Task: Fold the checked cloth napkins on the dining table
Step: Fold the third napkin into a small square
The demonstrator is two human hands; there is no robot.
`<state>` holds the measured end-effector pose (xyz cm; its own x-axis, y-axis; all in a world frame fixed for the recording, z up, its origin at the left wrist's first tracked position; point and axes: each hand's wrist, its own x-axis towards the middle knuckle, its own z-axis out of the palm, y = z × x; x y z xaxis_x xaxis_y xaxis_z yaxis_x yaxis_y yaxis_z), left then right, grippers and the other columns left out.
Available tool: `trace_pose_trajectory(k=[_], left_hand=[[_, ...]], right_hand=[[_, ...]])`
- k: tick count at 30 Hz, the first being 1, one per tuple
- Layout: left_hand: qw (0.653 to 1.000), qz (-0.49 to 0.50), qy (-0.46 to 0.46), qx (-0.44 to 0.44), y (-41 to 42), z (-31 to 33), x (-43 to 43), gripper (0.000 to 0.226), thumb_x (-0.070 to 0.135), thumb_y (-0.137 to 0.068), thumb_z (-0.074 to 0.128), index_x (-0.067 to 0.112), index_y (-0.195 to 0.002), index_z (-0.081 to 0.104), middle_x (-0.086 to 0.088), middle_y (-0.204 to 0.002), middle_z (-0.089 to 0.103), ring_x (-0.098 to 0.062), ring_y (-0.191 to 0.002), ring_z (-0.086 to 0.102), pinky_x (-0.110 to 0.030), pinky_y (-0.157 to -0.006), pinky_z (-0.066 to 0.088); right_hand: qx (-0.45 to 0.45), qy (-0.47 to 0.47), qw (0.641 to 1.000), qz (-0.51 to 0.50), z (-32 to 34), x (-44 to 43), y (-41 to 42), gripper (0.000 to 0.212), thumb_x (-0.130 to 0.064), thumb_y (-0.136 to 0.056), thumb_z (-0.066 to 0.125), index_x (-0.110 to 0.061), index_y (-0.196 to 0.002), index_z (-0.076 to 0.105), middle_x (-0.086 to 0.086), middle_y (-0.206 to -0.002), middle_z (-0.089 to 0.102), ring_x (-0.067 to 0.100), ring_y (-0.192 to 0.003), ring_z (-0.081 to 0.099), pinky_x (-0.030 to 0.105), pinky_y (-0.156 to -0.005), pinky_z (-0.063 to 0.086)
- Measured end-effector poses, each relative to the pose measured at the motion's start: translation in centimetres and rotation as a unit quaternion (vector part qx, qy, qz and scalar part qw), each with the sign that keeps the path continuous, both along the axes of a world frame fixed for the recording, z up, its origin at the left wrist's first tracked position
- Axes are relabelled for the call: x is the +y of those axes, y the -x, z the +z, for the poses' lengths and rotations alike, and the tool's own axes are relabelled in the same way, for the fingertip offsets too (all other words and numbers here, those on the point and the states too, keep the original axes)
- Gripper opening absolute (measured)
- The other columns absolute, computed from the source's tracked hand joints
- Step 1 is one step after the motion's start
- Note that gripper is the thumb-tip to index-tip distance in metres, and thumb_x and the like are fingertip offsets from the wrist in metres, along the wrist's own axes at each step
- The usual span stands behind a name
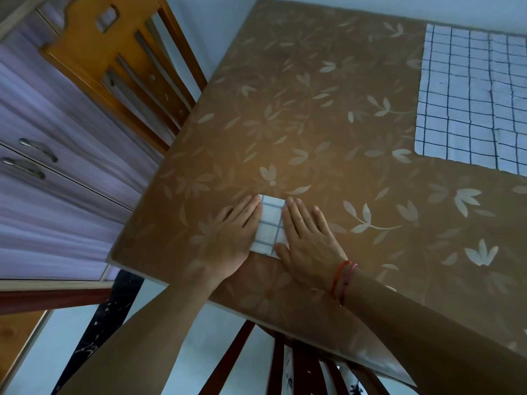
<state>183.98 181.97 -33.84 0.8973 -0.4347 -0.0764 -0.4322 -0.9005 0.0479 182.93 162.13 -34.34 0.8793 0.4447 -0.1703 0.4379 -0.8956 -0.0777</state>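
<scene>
A small folded checked napkin [271,223], white with blue lines, lies near the table's front left corner. My left hand [232,238] lies flat on its left side, fingers together and stretched out. My right hand [306,240] presses flat on its right side, with red thread bands at the wrist. Only the middle strip of the folded napkin shows between the hands. A larger checked napkin [467,98] lies spread flat at the far right of the table, cut off by the frame edge.
The table [313,124] wears a brown cloth with pale leaf prints. A wooden chair [125,67] stands at its left side and another chair back [285,363] below the front edge. Purple drawers with metal handles [37,149] are on the left.
</scene>
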Motion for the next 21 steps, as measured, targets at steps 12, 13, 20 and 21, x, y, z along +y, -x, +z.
trace_pose_trajectory(k=[12,13,20,21], left_hand=[[0.996,-0.079,0.026,0.026,7.6,0.2,4.5,0.051,0.028,-0.103,0.028,0.005,-0.148,0.033,-0.008,-0.157,0.027,-0.017,-0.147,0.020,-0.038,-0.117,0.022],[0.996,-0.076,0.032,0.025,7.7,0.2,4.5,0.050,0.028,-0.103,0.028,0.006,-0.148,0.034,-0.008,-0.157,0.027,-0.017,-0.146,0.021,-0.037,-0.117,0.022],[0.997,-0.049,0.063,-0.017,7.0,1.7,2.7,0.040,0.025,-0.098,0.043,0.010,-0.134,0.053,-0.008,-0.135,0.054,-0.022,-0.128,0.046,-0.032,-0.111,0.033],[0.997,-0.050,0.060,-0.016,6.9,1.8,2.8,0.040,0.025,-0.098,0.042,0.010,-0.133,0.054,-0.007,-0.134,0.054,-0.021,-0.127,0.047,-0.032,-0.110,0.034]], right_hand=[[-0.002,0.000,1.000,-0.013,-0.1,0.3,0.3,0.074,-0.049,-0.100,0.017,0.005,-0.150,0.024,0.024,-0.159,0.019,0.036,-0.148,0.019,0.055,-0.118,0.023],[0.000,0.001,1.000,-0.012,-0.1,0.3,0.3,0.074,-0.050,-0.100,0.017,0.005,-0.150,0.024,0.024,-0.159,0.019,0.036,-0.148,0.019,0.055,-0.118,0.023],[0.039,0.023,0.999,0.026,0.1,-0.5,-0.3,0.090,-0.064,-0.093,0.016,0.004,-0.152,0.021,0.023,-0.160,0.015,0.035,-0.149,0.015,0.052,-0.120,0.015],[0.053,0.030,0.997,0.035,0.5,-0.7,-0.5,0.094,-0.067,-0.091,0.012,0.003,-0.153,0.017,0.022,-0.161,0.011,0.034,-0.150,0.011,0.052,-0.121,0.013]])
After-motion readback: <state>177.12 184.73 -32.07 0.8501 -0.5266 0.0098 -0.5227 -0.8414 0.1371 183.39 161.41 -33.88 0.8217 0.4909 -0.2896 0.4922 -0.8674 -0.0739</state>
